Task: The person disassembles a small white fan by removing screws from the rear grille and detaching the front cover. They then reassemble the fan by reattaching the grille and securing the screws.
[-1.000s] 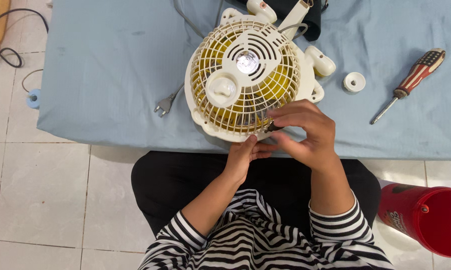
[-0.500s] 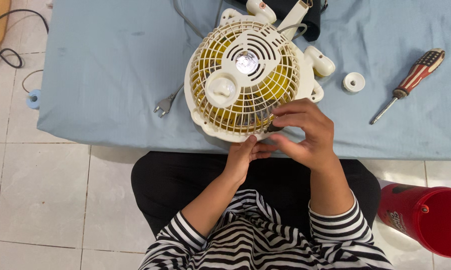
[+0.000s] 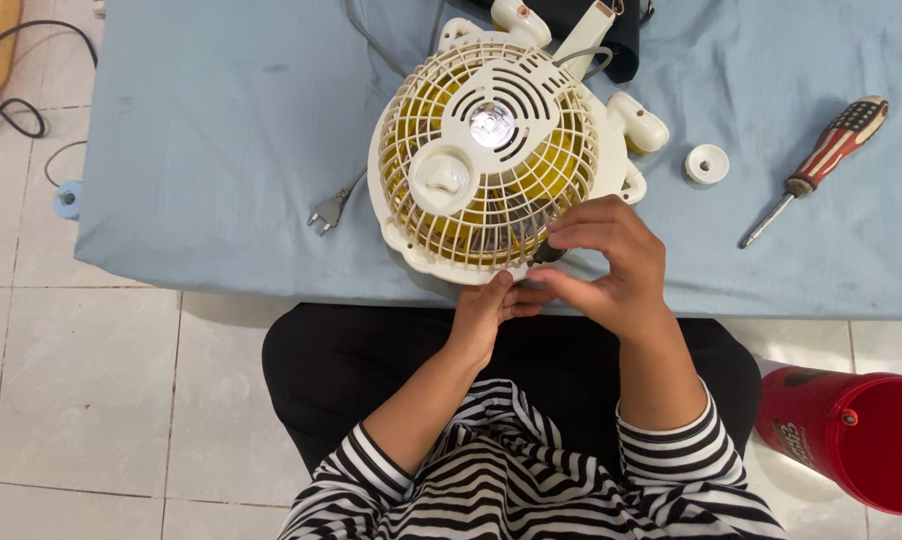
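Observation:
A small cream fan with a round grille and yellow blades lies face up on the blue-covered table. My left hand rests under the fan's near rim, its fingertips touching the edge. My right hand curls over the near right rim, fingers pinching a small dark part at the grille's edge. What that part is I cannot make out.
A screwdriver with a patterned handle lies at the right, a white round cap beside the fan. The fan's plug lies left of it. A red bucket stands on the tiled floor at my right.
My right hand's fingers have shifted slightly at the grille's near edge. The fan and my left hand stay where they were.

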